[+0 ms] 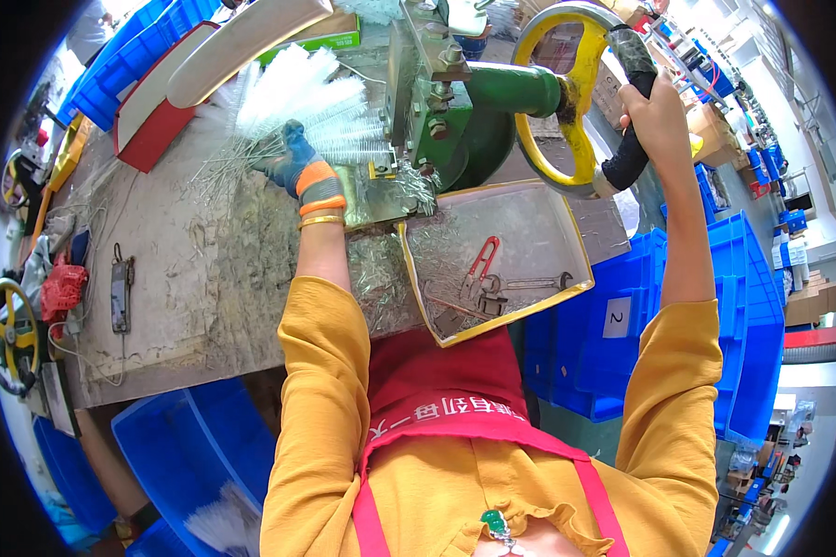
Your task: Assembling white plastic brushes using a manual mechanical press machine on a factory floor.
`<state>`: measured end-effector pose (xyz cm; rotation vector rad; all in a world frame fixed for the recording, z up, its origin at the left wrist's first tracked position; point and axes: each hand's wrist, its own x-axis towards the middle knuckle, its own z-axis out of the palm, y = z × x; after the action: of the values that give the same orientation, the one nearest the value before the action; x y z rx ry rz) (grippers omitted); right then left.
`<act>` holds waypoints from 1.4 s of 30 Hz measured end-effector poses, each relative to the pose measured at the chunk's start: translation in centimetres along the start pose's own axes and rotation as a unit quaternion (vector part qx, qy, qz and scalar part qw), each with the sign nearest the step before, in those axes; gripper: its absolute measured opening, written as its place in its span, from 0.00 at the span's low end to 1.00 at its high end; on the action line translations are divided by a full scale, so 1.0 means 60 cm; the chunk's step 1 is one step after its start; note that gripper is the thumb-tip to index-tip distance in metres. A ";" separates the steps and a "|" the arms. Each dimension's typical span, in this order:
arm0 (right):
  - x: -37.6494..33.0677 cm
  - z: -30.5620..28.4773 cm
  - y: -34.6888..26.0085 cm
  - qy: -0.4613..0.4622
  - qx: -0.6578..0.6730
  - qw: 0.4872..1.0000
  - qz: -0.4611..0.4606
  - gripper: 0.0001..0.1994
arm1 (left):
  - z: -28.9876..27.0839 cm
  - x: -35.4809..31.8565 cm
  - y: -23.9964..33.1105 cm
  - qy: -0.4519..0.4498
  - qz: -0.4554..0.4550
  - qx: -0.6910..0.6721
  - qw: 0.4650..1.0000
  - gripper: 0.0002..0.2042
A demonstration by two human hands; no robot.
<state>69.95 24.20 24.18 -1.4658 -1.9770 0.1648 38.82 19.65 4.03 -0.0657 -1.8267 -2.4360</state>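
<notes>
Closest to us, our mustard-yellow sleeves and red apron strap run up toward a worn, scratched grey bench [204,278] littered with thin metal wire offcuts. Just ahead lies a shallow, yellow-rimmed metal tray [529,223], its floor dusted with shiny wire scraps; red-handled pliers [478,265] and a dull steel spanner [529,283] rest in it side by side. Stacked blue plastic bins [743,306] stand beside the bench on our right.

Further up, our left hand [293,162], in a blue glove with an orange cuff, is closed around the twisted wire stems of a fan of white bristle brushes [306,97]; their soft, fuzzy heads spread away from us, just beside the green cast-metal press machine [464,111]. Our bare right hand [655,111] is curled tightly around the rim of the machine's yellow handwheel [576,93], on a section wrapped in black tape.

Beyond the brushes, a red-edged tray [153,116] leans against more blue bins at the far side. At the left edge, a second yellow wheel [9,334] shows partly.
</notes>
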 end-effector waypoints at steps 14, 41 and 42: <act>-0.098 0.083 0.038 0.191 0.192 0.962 -0.042 0.13 | -0.004 0.009 0.002 -0.022 0.011 -0.047 0.999 0.28; -0.132 0.129 0.070 0.267 0.268 0.925 0.020 0.15 | -0.002 -0.034 0.046 -0.039 -0.062 0.071 0.995 0.32; -0.129 0.123 0.066 0.267 0.270 0.925 0.018 0.15 | 0.000 -0.027 0.035 -0.037 -0.061 0.070 0.995 0.32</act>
<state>70.12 20.78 13.29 -1.0414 -1.3225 0.2687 40.63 19.17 5.90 -0.0358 -2.0868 -2.4056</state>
